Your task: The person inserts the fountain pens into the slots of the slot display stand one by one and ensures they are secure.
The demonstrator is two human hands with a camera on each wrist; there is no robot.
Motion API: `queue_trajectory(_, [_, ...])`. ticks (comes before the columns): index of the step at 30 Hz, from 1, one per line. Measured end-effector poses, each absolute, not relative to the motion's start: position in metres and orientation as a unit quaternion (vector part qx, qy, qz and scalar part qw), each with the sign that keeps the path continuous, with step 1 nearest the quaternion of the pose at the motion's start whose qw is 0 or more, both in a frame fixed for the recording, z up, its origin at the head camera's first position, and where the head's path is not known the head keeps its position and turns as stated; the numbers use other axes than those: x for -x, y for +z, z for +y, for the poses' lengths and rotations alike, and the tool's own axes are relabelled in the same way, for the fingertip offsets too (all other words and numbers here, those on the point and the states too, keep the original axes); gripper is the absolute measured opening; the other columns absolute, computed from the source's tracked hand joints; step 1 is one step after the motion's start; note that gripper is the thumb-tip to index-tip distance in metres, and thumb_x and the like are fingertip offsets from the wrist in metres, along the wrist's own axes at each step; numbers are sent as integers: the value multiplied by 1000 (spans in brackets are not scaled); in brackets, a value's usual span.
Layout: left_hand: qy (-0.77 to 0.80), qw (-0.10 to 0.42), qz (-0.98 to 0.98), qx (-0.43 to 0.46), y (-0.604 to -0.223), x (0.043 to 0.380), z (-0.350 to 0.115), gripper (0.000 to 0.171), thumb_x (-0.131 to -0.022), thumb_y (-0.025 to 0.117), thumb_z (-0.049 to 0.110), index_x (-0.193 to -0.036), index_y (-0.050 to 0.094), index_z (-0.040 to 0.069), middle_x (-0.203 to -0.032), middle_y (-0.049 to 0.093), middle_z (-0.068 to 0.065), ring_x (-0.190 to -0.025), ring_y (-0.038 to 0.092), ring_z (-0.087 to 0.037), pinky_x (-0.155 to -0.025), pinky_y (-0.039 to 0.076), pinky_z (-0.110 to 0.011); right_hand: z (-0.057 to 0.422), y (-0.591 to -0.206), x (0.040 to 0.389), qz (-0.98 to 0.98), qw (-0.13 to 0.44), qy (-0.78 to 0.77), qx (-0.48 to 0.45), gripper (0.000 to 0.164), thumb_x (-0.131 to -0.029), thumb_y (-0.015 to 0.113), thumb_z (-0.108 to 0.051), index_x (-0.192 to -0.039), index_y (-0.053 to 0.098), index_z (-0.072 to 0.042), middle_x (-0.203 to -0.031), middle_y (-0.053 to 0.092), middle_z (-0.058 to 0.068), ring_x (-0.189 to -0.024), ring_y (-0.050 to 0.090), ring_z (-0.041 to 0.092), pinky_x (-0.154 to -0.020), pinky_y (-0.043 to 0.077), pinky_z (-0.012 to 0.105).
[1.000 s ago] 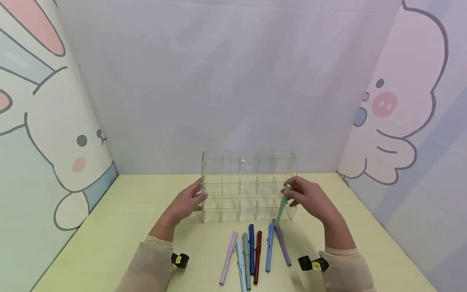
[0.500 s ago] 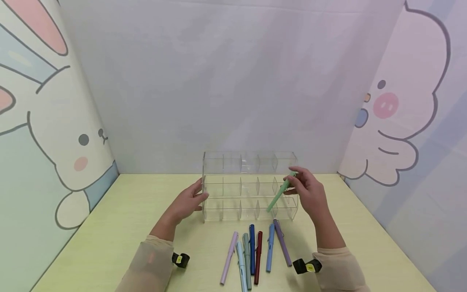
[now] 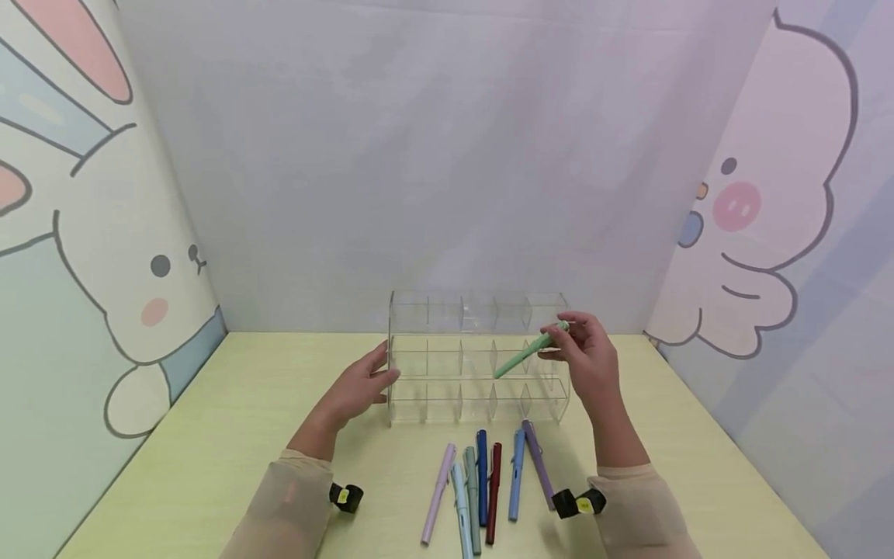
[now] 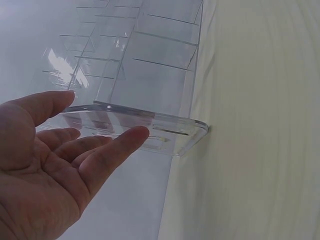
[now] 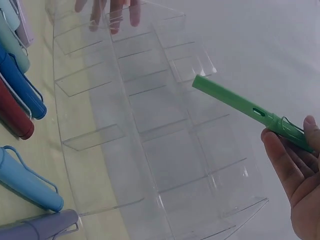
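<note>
We see a pale grey backdrop [image 3: 447, 155] between two printed side walls, a rabbit wall [image 3: 112, 310] and a pig wall [image 3: 761, 272], both cut off by the picture's edges. Below lies the pale yellow table [image 3: 209, 435]. On it stands a clear rack [image 3: 441, 379] with rows of compartments, so transparent that we can hardly sort its front dividers from its rear ones.

Two beige sleeves [image 3: 282, 508] run out at the bottom. The left hand [image 3: 359, 386] is at the rack's left side panel, thumb at the front edge, the other fingers loosely extended and partly hidden behind the panel; we cannot tell how firmly they touch. The right hand [image 3: 590, 361] pinches the green pen [image 3: 524, 357] near its clip end, which the thumb partly covers (the right wrist view cuts off much of that hand). The pen slants across the rack's right half, its bare end down toward the middle; its depth relative to the shelves we cannot judge.

Before the rack lie a lilac pen [image 3: 438, 493], a pale blue pen [image 3: 462, 505] cropped at the bottom, a grey-green pen [image 3: 472, 497], a navy pen [image 3: 482, 477], a dark red pen [image 3: 493, 493], a mid-blue pen [image 3: 517, 473] and a purple pen [image 3: 538, 462], its lower tip beside a small black wrist device [image 3: 578, 503].
</note>
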State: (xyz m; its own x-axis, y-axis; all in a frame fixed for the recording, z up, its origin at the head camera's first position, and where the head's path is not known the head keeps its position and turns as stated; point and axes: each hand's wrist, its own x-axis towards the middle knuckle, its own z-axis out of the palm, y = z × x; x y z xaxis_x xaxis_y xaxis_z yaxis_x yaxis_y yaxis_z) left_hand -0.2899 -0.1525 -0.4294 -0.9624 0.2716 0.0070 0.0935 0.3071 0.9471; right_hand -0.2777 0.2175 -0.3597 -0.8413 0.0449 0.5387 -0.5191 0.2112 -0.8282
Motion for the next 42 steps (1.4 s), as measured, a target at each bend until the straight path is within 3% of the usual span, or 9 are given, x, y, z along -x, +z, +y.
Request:
queue_trajectory(6, [577,76,806,-108,-430,294,-149,70,-100,57,37,-158,18,32,-162,25,-8,-141,41,-31,-92,56,-43,210,-338,300,-718,248,629,-166,35,-98,62,-22,-127,51,-7,-108,69,23,-81,73,17,-73,61,37])
queue_trajectory(11, [579,82,803,-111,-430,294,-145,71,-101,57,33,-159,17,30,-162,24,-7,-140,42,-31,-92,56,-43,199,-315,319,-700,279,635,-170,31,-96,65,-23,-120,55,-7,-105,73,13,-81,74,16,-73,61,35])
queue_trajectory(14, [577,82,804,-114,-429,293,-146,71,-101,57,35,-159,16,29,-163,23,-8,-140,41,-31,-93,56,-43,189,-301,328,-686,286,646,-177,28,-95,65,-20,-118,56,-6,-105,73,15,-81,75,18,-73,61,36])
queue_trajectory(22, [578,81,805,-107,-427,293,-151,70,-102,55,32,-159,15,27,-163,22,-9,-142,38,-32,-94,55,-44,165,-276,333,-697,272,637,-185,25,-96,64,-14,-116,55,-3,-101,74,11,-86,73,32,-76,60,42])
queue_trajectory(27, [580,83,803,-106,-429,291,-148,70,-102,55,29,-159,15,28,-163,22,-10,-141,39,-33,-93,55,-43,158,-278,336,-713,259,627,-176,25,-96,64,-14,-116,54,-2,-103,70,24,-86,72,37,-76,60,42])
queue_trajectory(30, [579,79,805,-101,-428,290,-149,69,-102,55,29,-159,15,29,-162,24,-9,-141,40,-32,-93,56,-43,154,-282,339,-722,249,622,-174,27,-97,64,-15,-117,53,-1,-107,67,31,-87,73,34,-75,61,40])
queue_trajectory(37, [580,79,803,-106,-426,289,-150,72,-101,56,33,-159,15,28,-163,22,-9,-141,39,-33,-93,55,-44,153,-313,366,-738,235,606,-181,38,-95,65,-29,-119,53,-2,-110,68,27,-85,74,21,-71,61,31])
queue_trajectory(42, [581,82,804,-102,-426,288,-150,71,-100,57,37,-158,16,33,-163,23,-6,-141,41,-30,-93,56,-43,150,-321,366,-757,208,592,-181,36,-96,63,-30,-117,55,-2,-107,69,21,-88,74,23,-74,61,29])
